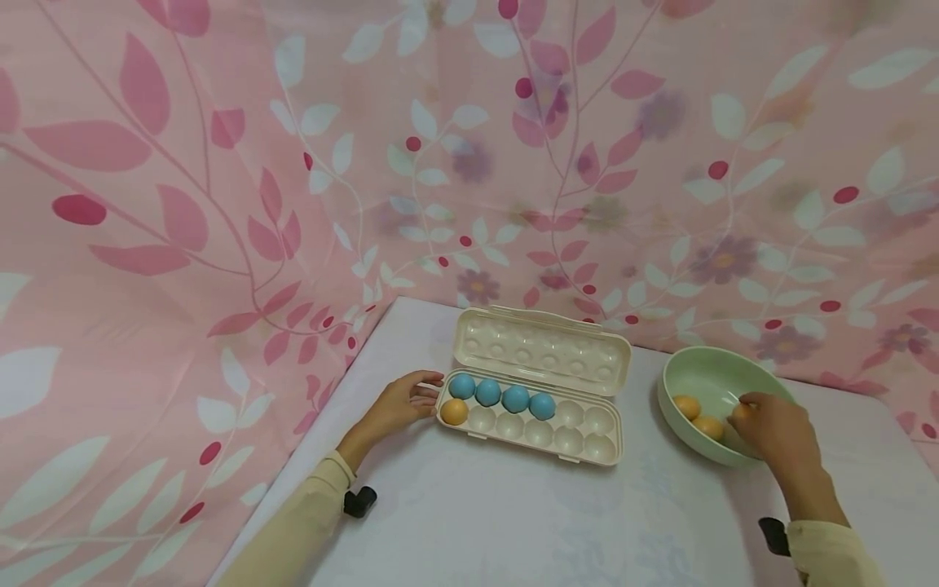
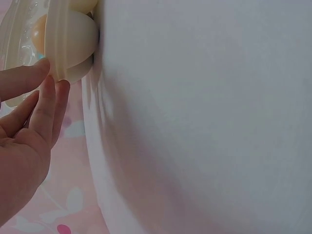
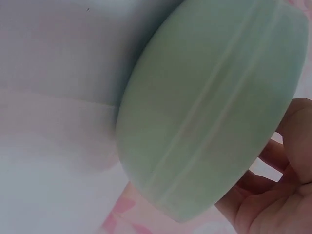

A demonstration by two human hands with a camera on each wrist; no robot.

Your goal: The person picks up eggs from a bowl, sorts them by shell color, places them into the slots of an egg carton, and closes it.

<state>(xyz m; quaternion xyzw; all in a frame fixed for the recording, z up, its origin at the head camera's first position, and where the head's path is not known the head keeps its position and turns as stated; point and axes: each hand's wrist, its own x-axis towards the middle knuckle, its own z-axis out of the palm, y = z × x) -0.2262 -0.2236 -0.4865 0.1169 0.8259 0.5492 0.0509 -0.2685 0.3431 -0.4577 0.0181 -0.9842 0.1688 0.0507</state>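
Right hand (image 1: 781,436) at green bowl (image 3: 195,112) | white-covered table (image 1: 506,522) | pink leaf-print backdrop (image 1: 469,220)

We wear long, pale beige sleeves, the left one (image 1: 293,526) and the right one (image 1: 836,556) matching, with a small black device (image 1: 359,501) at the left wrist and another black device (image 1: 773,536) at the right.

Pink fabric backdrop (image 1: 242,90), behind the tabletop (image 1: 513,522) and along its left side. Print: curving stems, rose leaves (image 1: 88,145), whitish leaves (image 1: 891,69), round crimson berries (image 1: 79,209), blurred purple flowers (image 1: 725,259) with orange centres. Tabletop surface whitish; faint crease (image 3: 58,97) in right wrist view.
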